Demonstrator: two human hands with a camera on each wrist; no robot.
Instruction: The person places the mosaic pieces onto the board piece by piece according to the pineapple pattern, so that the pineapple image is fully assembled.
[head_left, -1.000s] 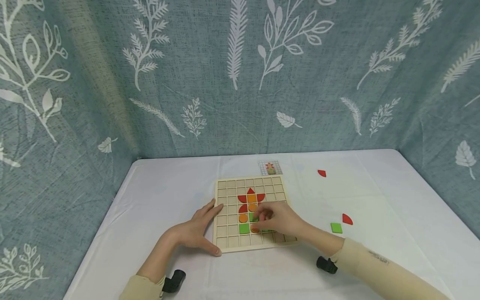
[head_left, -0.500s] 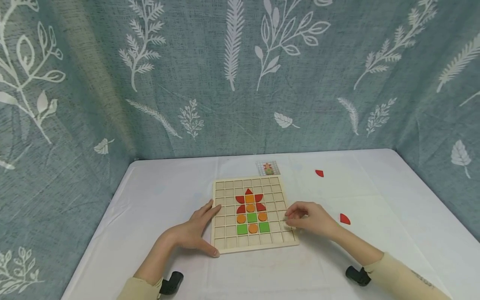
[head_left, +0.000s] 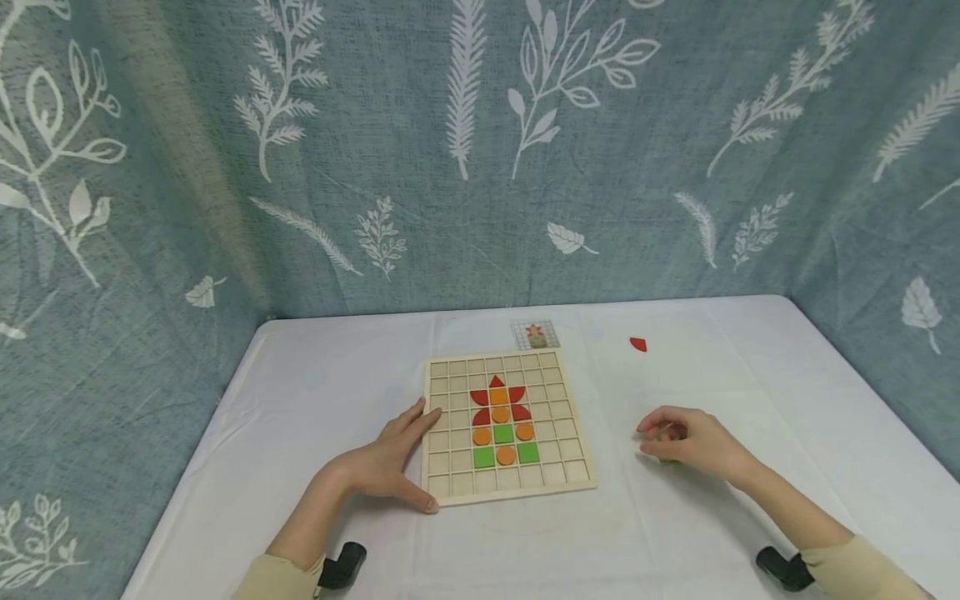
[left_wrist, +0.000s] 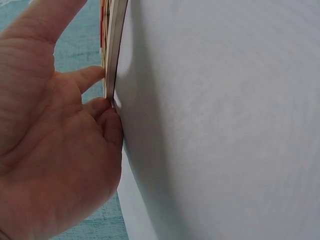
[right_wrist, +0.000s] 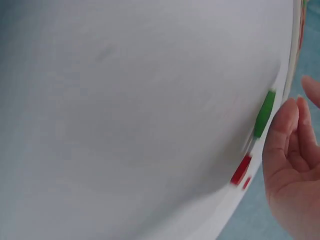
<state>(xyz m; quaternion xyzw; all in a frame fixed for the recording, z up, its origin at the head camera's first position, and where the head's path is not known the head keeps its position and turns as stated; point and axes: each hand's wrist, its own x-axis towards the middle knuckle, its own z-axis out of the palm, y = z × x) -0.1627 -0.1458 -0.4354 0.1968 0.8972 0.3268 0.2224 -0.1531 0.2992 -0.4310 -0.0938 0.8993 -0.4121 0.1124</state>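
A wooden grid board point(head_left: 562, 473) lies on the white table, bearing several red, orange and green pieces in a flower-like pattern. My left hand point(head_left: 382, 468) rests at its left edge, fingers spread along the frame and thumb at the near corner. To the right of the board, my right hand point(head_left: 693, 440) hovers low over the table with fingers loosely curled and nothing visible between them. A green square tile point(right_wrist: 265, 114) lies just by its fingertips in the right wrist view, and a red quarter-circle piece point(right_wrist: 241, 170) lies beyond. The head view mostly hides both under the hand.
Another red quarter-circle piece point(head_left: 638, 344) lies toward the back right of the table. Behind the board is a small pattern card point(head_left: 536, 334) with a printed flower. A blue-green patterned curtain point(head_left: 420, 233) closes off the back and sides.
My right hand has left the board and moved right to the loose tiles, leaving an orange disc visible on the right of the pattern. The left hand stays at the edge.
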